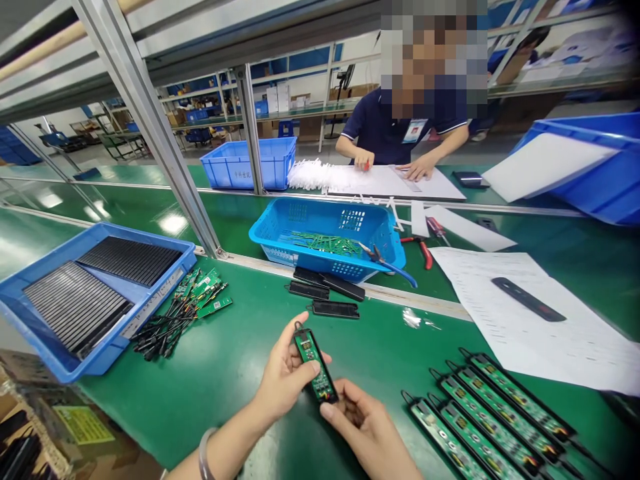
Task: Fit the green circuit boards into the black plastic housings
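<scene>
A green circuit board in a narrow black plastic casing (316, 369) is held up over the green bench. My left hand (287, 373) grips its upper part, thumb pressed on the board and fingers behind. At its lower end, my right hand (357, 417) pinches the casing between thumb and fingers, near some coloured wires. Just beyond my hands lie several black casing halves (336, 309). To the right rests a row of black casings fitted with green boards (493, 417). Loose circuit boards with black cables (185, 310) are piled on the left.
A blue tray (187, 257) holds stacked black casings. Beyond a metal rail stands a blue basket (270, 243) with green strips and pliers (385, 263). Paper sheets (465, 293) carry a black casing (529, 299). Opposite, a person (410, 127) works on a white sheet. A metal post (165, 140) rises at left.
</scene>
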Tool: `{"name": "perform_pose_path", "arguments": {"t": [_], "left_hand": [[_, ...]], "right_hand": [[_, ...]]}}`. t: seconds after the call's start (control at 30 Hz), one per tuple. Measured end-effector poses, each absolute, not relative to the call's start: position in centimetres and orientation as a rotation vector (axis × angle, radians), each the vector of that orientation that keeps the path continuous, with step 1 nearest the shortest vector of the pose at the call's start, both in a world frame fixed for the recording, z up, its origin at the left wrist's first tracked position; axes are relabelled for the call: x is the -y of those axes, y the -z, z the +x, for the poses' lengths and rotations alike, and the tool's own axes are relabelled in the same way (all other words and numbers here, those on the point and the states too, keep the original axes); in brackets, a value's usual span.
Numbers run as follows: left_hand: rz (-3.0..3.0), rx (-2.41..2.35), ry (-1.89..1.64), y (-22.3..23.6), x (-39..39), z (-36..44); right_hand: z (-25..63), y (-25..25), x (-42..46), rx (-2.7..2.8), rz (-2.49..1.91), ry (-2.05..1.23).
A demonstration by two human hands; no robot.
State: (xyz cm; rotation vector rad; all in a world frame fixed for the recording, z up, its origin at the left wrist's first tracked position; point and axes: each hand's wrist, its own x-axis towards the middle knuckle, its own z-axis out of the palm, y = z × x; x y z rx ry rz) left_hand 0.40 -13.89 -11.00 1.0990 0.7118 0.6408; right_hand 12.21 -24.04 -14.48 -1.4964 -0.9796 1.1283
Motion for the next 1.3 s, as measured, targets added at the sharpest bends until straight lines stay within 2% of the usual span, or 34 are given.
{"name": "perform_pose_path", "arguments": {"t": [0.2, 0.37, 0.7, 0.93, 1.07, 1.2, 1.3], "left_hand": [[1.169, -0.676, -0.362, 12.4, 13.7, 0.5], [1.22, -0.622, -0.274, 13.4, 14.2, 0.7], [1.139, -0.61, -0.287, 12.9, 14.2, 0.5], [1.166, -0.593, -0.267, 12.8, 14.3, 0.9], [1.098, -0.747, -0.376, 12.6, 13.8, 0.8], [1.047, -0.805, -0.354, 12.2, 13.3, 0.5], [1.012, -0.785, -0.341, 12.2, 13.3, 0.4]], "right_hand": [[13.1, 14.2, 24.4, 1.502, -1.604, -0.159], [13.6, 13.7, 24.1, 1.783, -1.63, 0.25], [14.6, 11.9, 23.8, 1.935, -1.489, 0.3], [14.6, 11.8, 22.8, 1.97, -1.581, 0.05], [19.3, 11.8, 21.9, 1.97, -1.788, -0.128], [27.3, 13.6, 20.5, 1.689, -2.138, 0.097], [30.7, 14.6, 19.8, 1.6, -2.242, 0.156]]}}
